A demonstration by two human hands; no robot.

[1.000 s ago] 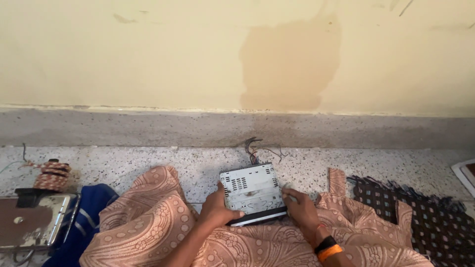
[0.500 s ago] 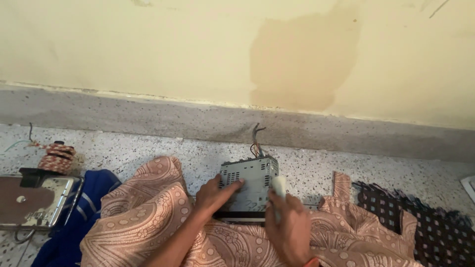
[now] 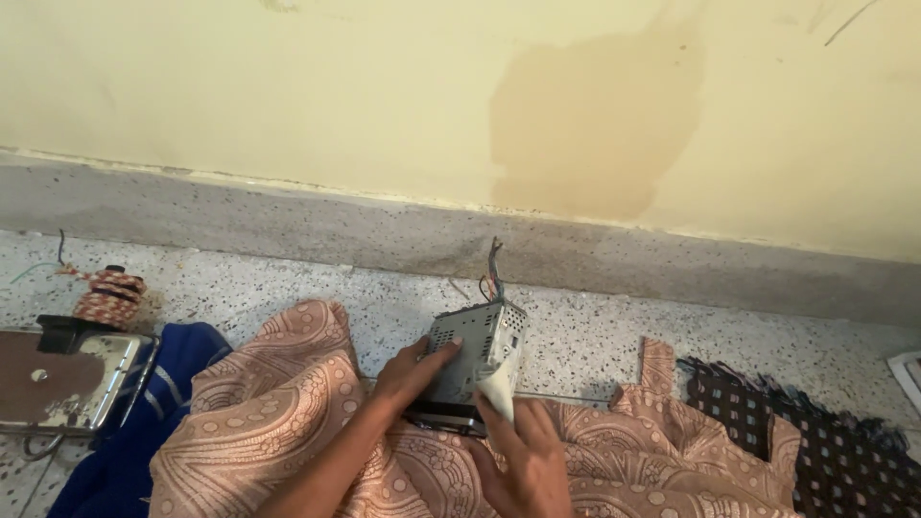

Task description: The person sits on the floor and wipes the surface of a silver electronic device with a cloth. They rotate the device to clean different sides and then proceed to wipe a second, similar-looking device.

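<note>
A grey metal car stereo unit (image 3: 467,356) with vent slots stands tilted on its front edge on a pink patterned cloth (image 3: 288,422). Coloured wires (image 3: 493,270) stick up from its back. My left hand (image 3: 411,376) grips the unit's left side and top. My right hand (image 3: 523,462) presses a small white cloth or wipe (image 3: 501,388) against the unit's right side.
A speckled stone floor (image 3: 595,331) meets a grey skirting and a yellow wall with a stain. At left lie a shiny metal case (image 3: 67,379), a coil of braided wire (image 3: 108,295) and a blue cloth (image 3: 177,360). A dark dotted cloth (image 3: 815,441) lies at right.
The stereo unit has been tipped up from lying flat to standing tilted. My right hand picked up a white wipe and moved it onto the unit's right side.
</note>
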